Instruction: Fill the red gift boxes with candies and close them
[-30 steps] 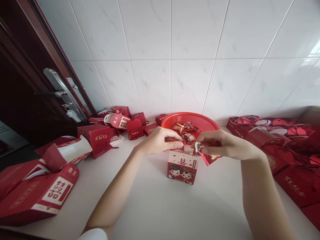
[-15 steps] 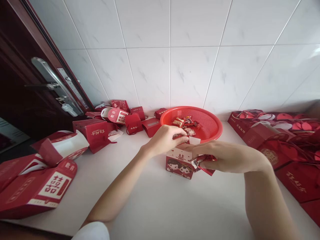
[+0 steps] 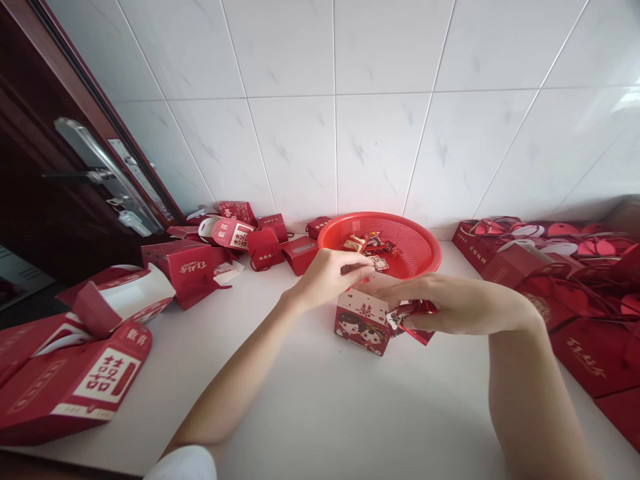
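Observation:
A small red and white gift box (image 3: 361, 331), printed with two cartoon faces and a red character, stands upright on the white tabletop between my hands. My left hand (image 3: 330, 275) is at its far left edge, with fingers curled together by a raised flap; the exact grip is partly hidden. Over the right side of the box, my right hand (image 3: 447, 303) is closed around several wrapped candies (image 3: 417, 321) in red and white wrappers. Directly behind, a red plastic basket (image 3: 425, 243) holds more wrapped candies (image 3: 375, 245).
Red paper gift boxes (image 3: 175, 267) lie loosely along the left and back. Larger red boxes (image 3: 100, 377) sit at the front left. Many red boxes with cords (image 3: 585, 353) are packed together at right. A tiled wall (image 3: 380, 147) rises behind; a dark door (image 3: 50, 167) stands left.
The box has shifted slightly to the right, with its flap lower behind my right hand. My right hand has moved slightly upward, still holding the candies. The view has turned a little.

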Available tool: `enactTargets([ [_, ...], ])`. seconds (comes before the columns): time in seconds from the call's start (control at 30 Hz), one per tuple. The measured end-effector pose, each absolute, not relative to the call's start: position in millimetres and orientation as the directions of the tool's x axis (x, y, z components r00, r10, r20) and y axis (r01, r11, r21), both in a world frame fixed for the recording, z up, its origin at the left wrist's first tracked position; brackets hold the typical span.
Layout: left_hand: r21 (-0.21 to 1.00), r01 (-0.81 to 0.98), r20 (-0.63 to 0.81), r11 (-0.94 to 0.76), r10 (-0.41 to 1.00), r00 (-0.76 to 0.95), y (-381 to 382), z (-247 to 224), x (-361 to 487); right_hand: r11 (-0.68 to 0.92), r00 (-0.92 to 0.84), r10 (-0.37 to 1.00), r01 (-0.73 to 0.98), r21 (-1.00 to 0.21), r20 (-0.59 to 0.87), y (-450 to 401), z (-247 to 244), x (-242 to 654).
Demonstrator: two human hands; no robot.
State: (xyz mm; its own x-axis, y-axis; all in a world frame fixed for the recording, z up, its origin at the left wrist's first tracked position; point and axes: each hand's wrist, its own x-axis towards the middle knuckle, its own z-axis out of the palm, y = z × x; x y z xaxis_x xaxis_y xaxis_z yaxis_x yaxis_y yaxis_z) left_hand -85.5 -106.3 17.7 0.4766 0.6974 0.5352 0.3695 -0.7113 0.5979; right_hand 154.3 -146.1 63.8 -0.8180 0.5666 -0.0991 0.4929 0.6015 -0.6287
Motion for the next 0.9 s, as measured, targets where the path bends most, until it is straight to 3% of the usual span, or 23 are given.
enactTargets([
  [0.2, 0.228, 0.297, 0.840, -0.927, 0.342, 0.421, -103, 6, -71, 0.603, -0.817, 0.573, 0.479, -0.638, -0.072, -145, 63, 153],
  [0.3, 0.106, 0.250, 0.877, -0.962, 0.209, 0.433, -99, -4, -65, 0.608, -0.816, 0.574, 0.485, -0.628, -0.075, -143, 62, 154],
  [0.37, 0.091, 0.221, 0.875, -0.971, 0.184, 0.449, -96, -9, -64, 0.606, -0.812, 0.578, 0.494, -0.623, -0.081, -141, 61, 155],
  [0.53, 0.226, 0.190, 0.840, -0.955, 0.290, 0.459, -94, -5, -72, 0.598, -0.807, 0.585, 0.497, -0.629, -0.081, -136, 61, 161],
  [0.7, 0.433, 0.302, 0.603, -0.849, 0.523, 0.603, -94, 9, -92, 0.562, -0.787, 0.613, 0.494, -0.663, -0.066, -133, 67, 168],
  [0.9, 0.668, 0.331, 0.368, -0.666, 0.683, 0.631, -87, 11, -100, 0.563, -0.670, 0.725, 0.440, -0.700, 0.161, -127, 71, 171],
])
